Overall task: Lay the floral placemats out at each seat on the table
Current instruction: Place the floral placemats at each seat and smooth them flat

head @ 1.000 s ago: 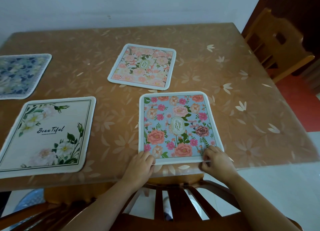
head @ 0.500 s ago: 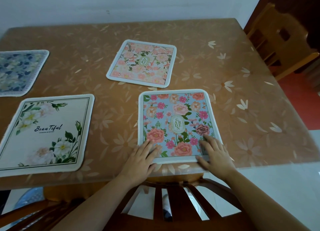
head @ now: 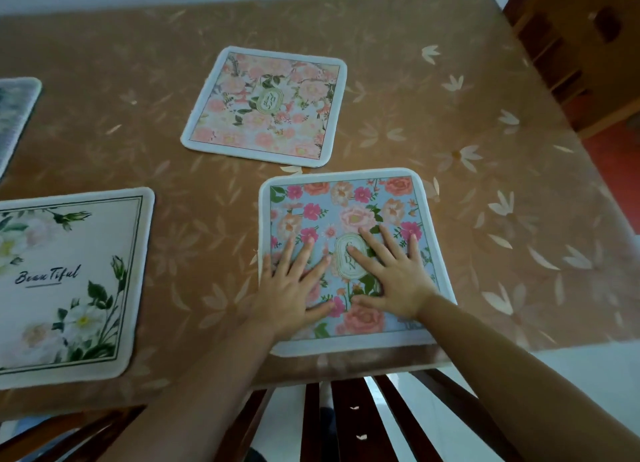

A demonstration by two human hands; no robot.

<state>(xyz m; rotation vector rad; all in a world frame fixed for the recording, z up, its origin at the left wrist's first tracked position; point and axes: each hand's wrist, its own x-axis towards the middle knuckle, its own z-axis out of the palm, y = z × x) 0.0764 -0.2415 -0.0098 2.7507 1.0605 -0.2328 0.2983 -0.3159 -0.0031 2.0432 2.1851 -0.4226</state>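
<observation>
With my left hand and right hand flat on the blue mat, fingers spread and gripping nothing, it lies at the tabletop's near edge, where I judge a backward drag could slide it off.

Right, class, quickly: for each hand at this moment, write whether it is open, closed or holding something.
Left hand: open, fingers spread flat on the blue floral placemat.
Right hand: open, flat on the same placemat.
</observation>
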